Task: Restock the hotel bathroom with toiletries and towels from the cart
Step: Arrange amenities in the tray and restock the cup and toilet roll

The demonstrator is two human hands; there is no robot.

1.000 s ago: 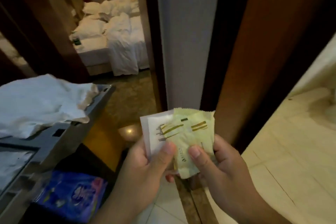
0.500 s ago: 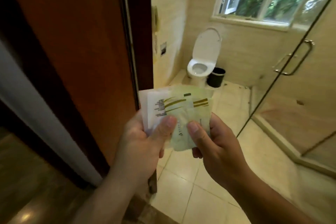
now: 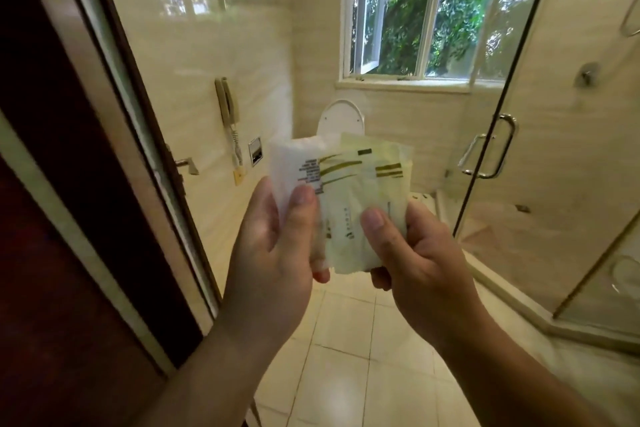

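Both hands pinched the toiletry packets (image 3: 349, 198) at frame centre, the left hand (image 3: 273, 253) on the white packet, the right hand (image 3: 412, 253) on the green, fanned upright toward the toilet (image 3: 341, 116) beyond.

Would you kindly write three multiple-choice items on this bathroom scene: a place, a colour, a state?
1. Where is the clear glass shower door with the chrome handle? A) right of the white toilet B) left of it C) above it
2. The stripes on the pale green toiletry sachets are: A) red B) olive C) blue
3. The sachets are: A) on the floor B) in one hand C) pinched by left hand and right hand
Key: 1A, the door stands at the right side; 2B, olive bars show on the wrappers; 3C, both thumbs press them.
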